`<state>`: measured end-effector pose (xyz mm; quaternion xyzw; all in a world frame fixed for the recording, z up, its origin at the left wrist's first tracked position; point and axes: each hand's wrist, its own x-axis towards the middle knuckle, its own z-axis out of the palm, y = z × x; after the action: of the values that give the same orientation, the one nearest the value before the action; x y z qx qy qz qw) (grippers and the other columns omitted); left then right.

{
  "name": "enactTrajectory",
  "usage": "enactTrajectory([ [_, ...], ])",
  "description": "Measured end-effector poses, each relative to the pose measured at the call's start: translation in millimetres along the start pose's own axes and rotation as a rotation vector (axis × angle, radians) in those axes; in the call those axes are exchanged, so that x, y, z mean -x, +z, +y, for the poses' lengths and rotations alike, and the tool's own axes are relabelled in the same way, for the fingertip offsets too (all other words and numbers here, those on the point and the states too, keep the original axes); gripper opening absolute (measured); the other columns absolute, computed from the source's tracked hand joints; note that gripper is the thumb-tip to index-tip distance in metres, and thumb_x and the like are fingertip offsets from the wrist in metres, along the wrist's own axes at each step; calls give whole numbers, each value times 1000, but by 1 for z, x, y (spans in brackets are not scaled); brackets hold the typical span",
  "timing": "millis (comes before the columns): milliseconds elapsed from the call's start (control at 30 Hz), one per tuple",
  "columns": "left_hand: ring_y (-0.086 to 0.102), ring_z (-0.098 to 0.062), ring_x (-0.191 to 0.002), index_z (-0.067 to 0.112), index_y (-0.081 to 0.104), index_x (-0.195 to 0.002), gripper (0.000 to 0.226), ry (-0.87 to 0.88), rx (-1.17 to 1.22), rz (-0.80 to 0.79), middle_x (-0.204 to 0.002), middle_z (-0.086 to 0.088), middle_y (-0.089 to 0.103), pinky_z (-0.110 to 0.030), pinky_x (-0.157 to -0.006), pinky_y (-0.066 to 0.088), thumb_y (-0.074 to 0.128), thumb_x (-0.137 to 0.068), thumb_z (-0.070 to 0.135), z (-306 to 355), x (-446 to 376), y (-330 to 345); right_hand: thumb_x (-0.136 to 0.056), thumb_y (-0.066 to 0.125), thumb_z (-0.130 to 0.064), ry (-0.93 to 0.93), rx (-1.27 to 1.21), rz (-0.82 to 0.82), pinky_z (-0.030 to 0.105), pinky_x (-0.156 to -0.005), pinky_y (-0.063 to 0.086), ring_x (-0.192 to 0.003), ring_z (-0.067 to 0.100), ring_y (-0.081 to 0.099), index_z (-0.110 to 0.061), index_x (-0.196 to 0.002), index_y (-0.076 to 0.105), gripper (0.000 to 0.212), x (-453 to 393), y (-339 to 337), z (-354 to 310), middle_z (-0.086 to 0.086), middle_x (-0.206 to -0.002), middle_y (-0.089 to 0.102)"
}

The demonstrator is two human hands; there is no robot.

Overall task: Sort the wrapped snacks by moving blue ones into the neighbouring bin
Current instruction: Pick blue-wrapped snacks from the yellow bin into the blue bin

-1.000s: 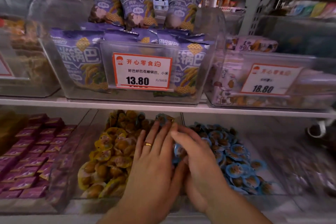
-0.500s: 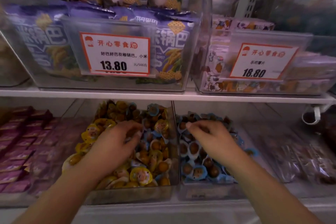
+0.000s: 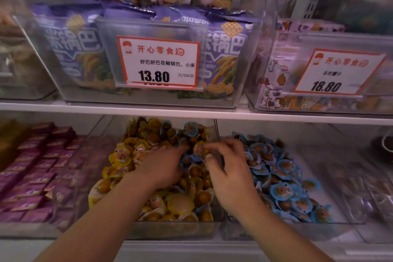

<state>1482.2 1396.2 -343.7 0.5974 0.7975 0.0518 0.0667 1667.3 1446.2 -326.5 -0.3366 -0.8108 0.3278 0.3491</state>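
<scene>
Two clear bins stand side by side on the lower shelf. The middle bin (image 3: 174, 229) holds yellow wrapped snacks (image 3: 121, 155) with a few blue wrapped snacks (image 3: 190, 128) mixed in at its back right. The neighbouring bin (image 3: 276, 232) on the right holds a pile of blue snacks (image 3: 282, 176). My left hand (image 3: 163, 168) lies palm down on the yellow pile, its fingertips buried among the snacks. My right hand (image 3: 225, 168) reaches left over the divider, and its thumb and forefinger pinch a wrapped snack (image 3: 200, 149) whose colour I cannot make out.
A bin of purple packets (image 3: 32, 166) sits to the left, and a bin of clear-wrapped goods (image 3: 350, 176) to the right. The white shelf edge (image 3: 191, 112) runs just above the bins. The upper bins carry price tags (image 3: 158, 62) and purple bags.
My right hand has moved left from over the blue bin, across the divider into the yellow bin. My left hand has slid right toward the mixed-in blue snacks.
</scene>
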Motion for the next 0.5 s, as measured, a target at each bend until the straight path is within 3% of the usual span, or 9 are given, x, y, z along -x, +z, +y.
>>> enactTrajectory([
  [233,58,-22,-115,30,59,-126,36,49,169,21,-126,0,61,-32,-92,48,61,-90,24,-2,-6,11,-98,55,-23,-11,-31,-8,-7,-88,21,-109,-27,34,-38,-102,64,18,1,-2,-1,-22,-118,36],
  [367,58,-18,-96,27,69,-99,9,-35,363,273,-98,4,56,-28,-76,43,65,-91,30,-9,-6,8,-98,55,-24,-7,-77,-16,-5,-89,24,-110,-22,37,-48,-95,61,25,-2,-3,0,-18,-119,39],
  [500,57,-13,-90,22,65,-95,4,-101,555,413,-96,4,59,-27,-76,44,65,-92,25,-11,-11,0,-101,53,-26,-4,-91,5,-4,-91,24,-112,-19,39,-40,-101,66,19,-2,-2,3,-19,-119,40],
])
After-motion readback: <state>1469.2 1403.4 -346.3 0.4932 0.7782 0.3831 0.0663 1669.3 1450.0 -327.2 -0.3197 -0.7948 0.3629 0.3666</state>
